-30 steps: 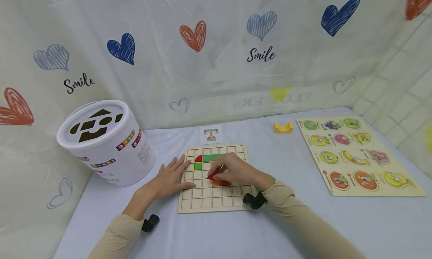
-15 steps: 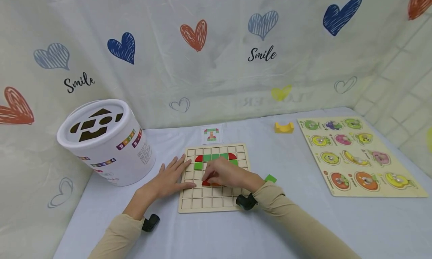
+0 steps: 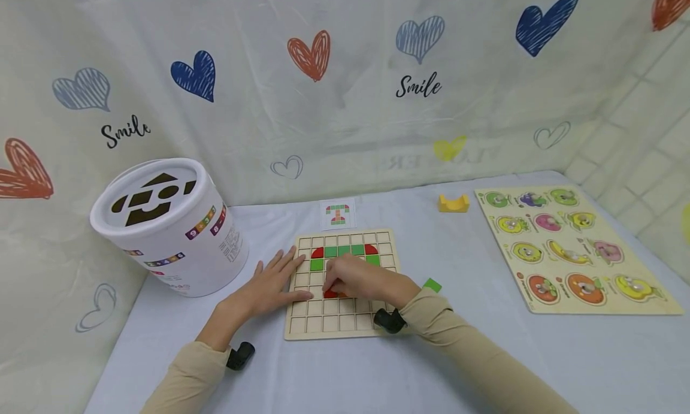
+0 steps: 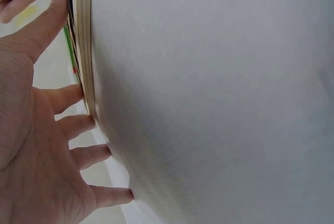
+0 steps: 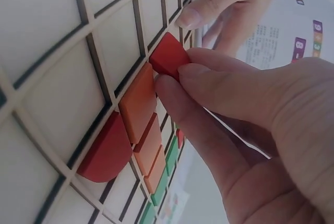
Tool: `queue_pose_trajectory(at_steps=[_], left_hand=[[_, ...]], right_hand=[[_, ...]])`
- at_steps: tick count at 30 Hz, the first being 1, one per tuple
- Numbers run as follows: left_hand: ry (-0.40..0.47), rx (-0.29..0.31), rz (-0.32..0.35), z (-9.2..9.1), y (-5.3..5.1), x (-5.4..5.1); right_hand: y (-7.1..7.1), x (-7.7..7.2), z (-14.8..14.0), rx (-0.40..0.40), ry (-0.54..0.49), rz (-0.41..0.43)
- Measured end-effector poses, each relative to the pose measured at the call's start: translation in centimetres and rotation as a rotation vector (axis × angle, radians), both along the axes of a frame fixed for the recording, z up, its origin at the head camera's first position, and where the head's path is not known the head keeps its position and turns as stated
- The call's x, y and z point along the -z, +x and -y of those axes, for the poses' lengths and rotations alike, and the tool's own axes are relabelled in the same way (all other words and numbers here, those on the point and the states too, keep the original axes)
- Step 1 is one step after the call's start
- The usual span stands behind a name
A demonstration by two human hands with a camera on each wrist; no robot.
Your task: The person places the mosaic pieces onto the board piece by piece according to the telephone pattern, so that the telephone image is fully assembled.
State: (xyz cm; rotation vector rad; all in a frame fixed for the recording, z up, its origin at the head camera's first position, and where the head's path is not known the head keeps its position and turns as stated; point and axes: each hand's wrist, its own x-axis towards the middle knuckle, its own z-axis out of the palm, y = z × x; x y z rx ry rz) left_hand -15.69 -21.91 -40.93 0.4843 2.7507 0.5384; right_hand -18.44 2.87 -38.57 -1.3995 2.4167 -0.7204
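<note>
My right hand (image 3: 360,277) pinches a red tile (image 5: 169,56) between thumb and fingers. The tile is tilted over a cell of the wooden grid board (image 3: 339,325), beside an orange tile (image 5: 139,103). On that orange tile's other side lies a red quarter-round tile (image 5: 108,152). My left hand (image 3: 269,287) rests along the board's left edge, fingers spread and thumb near the grid. Farther up the board is a row of green tiles (image 3: 345,250) with a red rounded tile (image 3: 317,253) at its left end. My right hand hides the board's middle in the head view.
A pattern card (image 3: 338,214) lies behind the board. A loose green tile (image 3: 432,285) is near my right wrist. The white bucket (image 3: 172,240) with shaped lid holes stands left. A yellow arch block (image 3: 453,204) and a fruit puzzle board (image 3: 571,252) are on the right.
My right hand has moved left and slightly down the board with the red tile, uncovering the green row's right end. My left hand has stayed in place.
</note>
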Motion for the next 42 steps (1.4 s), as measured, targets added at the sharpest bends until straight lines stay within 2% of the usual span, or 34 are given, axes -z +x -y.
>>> queue_pose_trajectory(at_steps=[13, 20, 28, 36, 42], left_hand=[[-0.001, 0.005, -0.005, 0.0, -0.1, 0.2], [0.001, 0.008, -0.006, -0.2, -0.1, 0.1], [-0.002, 0.011, -0.006, -0.1, -0.2, 0.0], [-0.004, 0.012, -0.009, 0.0, -0.2, 0.1], [-0.011, 0.000, 0.000, 0.0, -0.2, 0.3]], right_hand=[[0.6, -0.1, 0.4, -0.013, 0.107, -0.144], [0.7, -0.2, 0.4, -0.031, 0.100, -0.199], [0.6, 0.0, 0.4, -0.025, 0.067, -0.225], [0.7, 0.3, 0.1, -0.014, 0.035, -0.161], [0.9, -0.1, -1.6, -0.005, -0.018, -0.079]])
